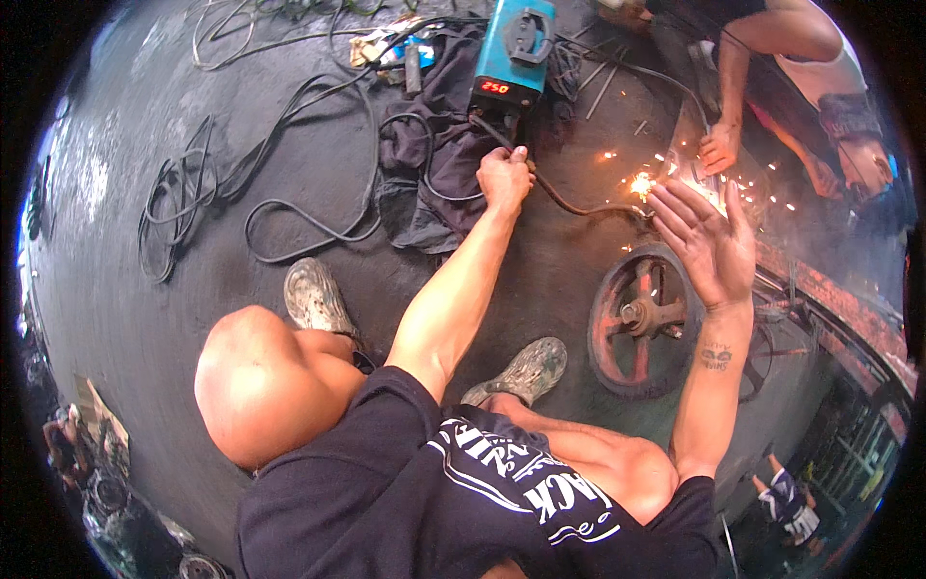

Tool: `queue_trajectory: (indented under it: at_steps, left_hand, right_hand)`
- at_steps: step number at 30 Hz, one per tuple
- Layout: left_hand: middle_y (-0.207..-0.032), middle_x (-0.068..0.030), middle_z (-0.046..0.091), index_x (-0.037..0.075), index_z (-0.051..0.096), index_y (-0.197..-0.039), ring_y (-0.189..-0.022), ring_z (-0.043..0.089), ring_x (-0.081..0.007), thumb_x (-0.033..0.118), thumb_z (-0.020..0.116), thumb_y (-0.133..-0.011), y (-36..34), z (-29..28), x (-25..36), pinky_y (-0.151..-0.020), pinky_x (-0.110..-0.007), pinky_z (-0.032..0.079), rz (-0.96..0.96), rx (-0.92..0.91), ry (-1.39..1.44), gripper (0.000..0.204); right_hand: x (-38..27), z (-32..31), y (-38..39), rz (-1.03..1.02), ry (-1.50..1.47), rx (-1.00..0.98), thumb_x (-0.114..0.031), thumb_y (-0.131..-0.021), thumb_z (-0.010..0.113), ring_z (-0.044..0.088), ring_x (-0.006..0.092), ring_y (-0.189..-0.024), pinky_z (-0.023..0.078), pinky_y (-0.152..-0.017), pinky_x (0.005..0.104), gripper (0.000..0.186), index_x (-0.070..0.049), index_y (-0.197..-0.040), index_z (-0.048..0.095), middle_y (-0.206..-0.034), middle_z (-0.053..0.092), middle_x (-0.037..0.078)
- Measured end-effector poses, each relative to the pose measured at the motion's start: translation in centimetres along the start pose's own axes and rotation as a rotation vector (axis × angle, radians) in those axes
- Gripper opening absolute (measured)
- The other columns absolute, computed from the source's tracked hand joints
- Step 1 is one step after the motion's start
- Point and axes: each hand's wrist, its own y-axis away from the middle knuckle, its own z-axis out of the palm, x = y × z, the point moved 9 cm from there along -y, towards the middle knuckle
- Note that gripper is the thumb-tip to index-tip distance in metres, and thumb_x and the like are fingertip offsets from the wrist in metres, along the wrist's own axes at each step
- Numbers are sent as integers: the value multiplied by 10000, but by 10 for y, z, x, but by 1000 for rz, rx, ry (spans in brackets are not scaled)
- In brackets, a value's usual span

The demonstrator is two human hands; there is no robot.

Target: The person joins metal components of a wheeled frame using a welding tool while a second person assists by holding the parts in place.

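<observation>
My left hand (504, 179) is closed round a dark cable (579, 203) just below the front of a blue welding machine (503, 68) with a lit red display. From my fist the cable runs right, toward bright sparks (640, 185). My right hand (709, 241) is raised with fingers stretched out and palm showing, holding nothing. It partly covers the glowing spot behind it. Beyond it is a co-worker's hand (720, 148); what that hand grips is lost in the glare. A red spoked wheel with a dark rim (600, 340) stands below my right hand.
Dark cloth (424, 159) lies beside and under the machine. Loose black cables (260, 154) loop across the floor at left. A co-worker (796, 58) bends low at upper right, near the sparks. A rusty metal frame (830, 299) runs along the right. Another person (789, 507) is at lower right.
</observation>
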Motion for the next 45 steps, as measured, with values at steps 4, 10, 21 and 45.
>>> queue_trajectory:
  at_steps: [4,10,21,45]
  left_hand:
    - [-717,-105,727,-41,696,-885,-545,680,-153,197,677,-983,0,-1,3,-500,-314,552,13,-10,-53,258]
    - [-718,-105,722,-47,661,-845,-546,673,-151,186,668,-993,0,4,3,-491,-308,548,18,-53,-26,275]
    - [-710,-119,714,-55,640,-826,-535,660,-152,174,672,-995,-4,5,-1,-487,-305,541,34,-70,20,286]
    - [-736,-116,733,-60,669,-847,-549,669,-150,186,656,-1001,-6,5,-3,-496,-302,542,35,-83,-20,290]
  right_hand:
    - [1,-1,-1,-12,-2,-24,-553,-1080,396,485,396,-1407,452,-1159,459,801,167,-1429,427,-1481,469,346]
    - [4,2,-2,15,-33,-92,-545,-1082,393,479,394,-1414,411,-1189,464,785,164,-1414,452,-1459,504,332]
    - [5,2,-2,-2,80,-44,-632,-1037,436,578,326,-1327,501,-1085,393,847,116,-1433,463,-1428,557,260]
    - [-15,-4,1,-50,26,-32,-576,-1078,363,493,370,-1410,445,-1163,446,826,161,-1447,419,-1500,467,320]
